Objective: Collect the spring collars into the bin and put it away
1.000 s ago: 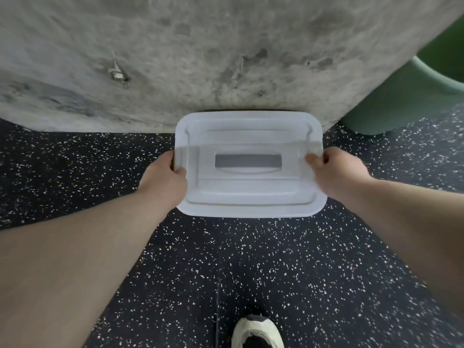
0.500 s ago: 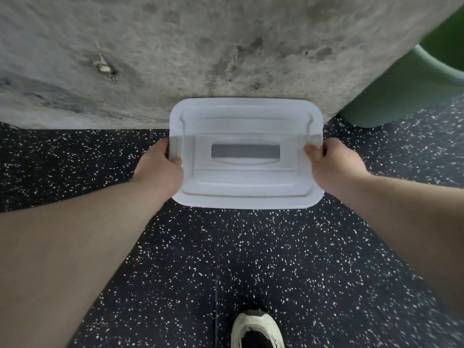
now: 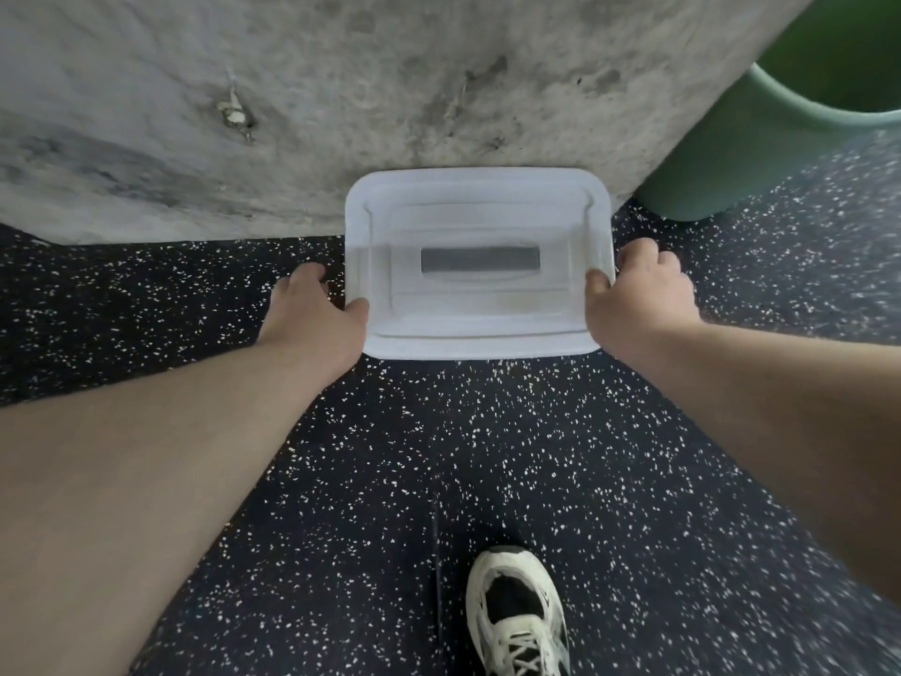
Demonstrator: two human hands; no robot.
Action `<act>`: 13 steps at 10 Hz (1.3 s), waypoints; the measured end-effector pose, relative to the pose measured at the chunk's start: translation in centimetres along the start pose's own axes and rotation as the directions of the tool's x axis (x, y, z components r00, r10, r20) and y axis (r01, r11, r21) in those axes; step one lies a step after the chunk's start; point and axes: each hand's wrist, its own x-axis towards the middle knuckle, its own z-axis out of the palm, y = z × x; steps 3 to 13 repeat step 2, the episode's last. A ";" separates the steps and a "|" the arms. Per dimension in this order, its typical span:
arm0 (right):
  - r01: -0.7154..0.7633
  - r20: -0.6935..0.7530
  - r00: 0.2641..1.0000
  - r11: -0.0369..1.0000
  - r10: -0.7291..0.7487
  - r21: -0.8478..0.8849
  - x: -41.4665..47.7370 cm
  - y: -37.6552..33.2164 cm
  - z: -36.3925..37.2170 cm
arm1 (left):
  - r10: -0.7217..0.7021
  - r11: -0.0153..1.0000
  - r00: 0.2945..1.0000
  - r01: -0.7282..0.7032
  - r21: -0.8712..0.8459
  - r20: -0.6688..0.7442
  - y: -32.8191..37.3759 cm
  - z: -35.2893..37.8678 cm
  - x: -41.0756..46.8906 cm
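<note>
The white plastic bin [image 3: 478, 329] has its lid on and sits low against the grey concrete wall [image 3: 390, 90], with a grey rectangular recess in the lid's middle. No spring collars are visible; the lid hides the inside. My left hand [image 3: 309, 312] is beside the bin's left edge, only the thumb tip touching the rim, and speckled floor shows between the fingers and the bin. My right hand [image 3: 641, 295] grips the right edge, thumb on the lid's rim and fingers curled down the side.
A large green tub [image 3: 760, 153] stands right of the bin, close to its far right corner. Black speckled rubber floor [image 3: 439, 456] spreads in front. My white and black shoe [image 3: 517, 612] is at the bottom, below the bin.
The bin has slid further against the wall. My left hand has loosened and drawn away from the bin's left side. My right hand keeps its grip.
</note>
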 end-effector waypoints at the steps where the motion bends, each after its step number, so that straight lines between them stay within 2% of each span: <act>1: 0.011 0.002 1.000 1.000 -0.011 -0.016 -2.4 0.4 0.1 | 0.065 0.998 0.997 -0.065 -0.007 0.029 -1.3 -1.1 -1.9; 2: 0.005 0.066 0.998 0.997 -0.010 0.073 -5.1 0.3 -0.2 | 0.136 0.991 0.985 -0.134 -0.026 0.101 -2.0 -2.8 -4.8; 13: 0.005 0.066 0.998 0.997 -0.010 0.073 -5.1 0.3 -0.2 | 0.136 0.991 0.985 -0.134 -0.026 0.101 -2.0 -2.8 -4.8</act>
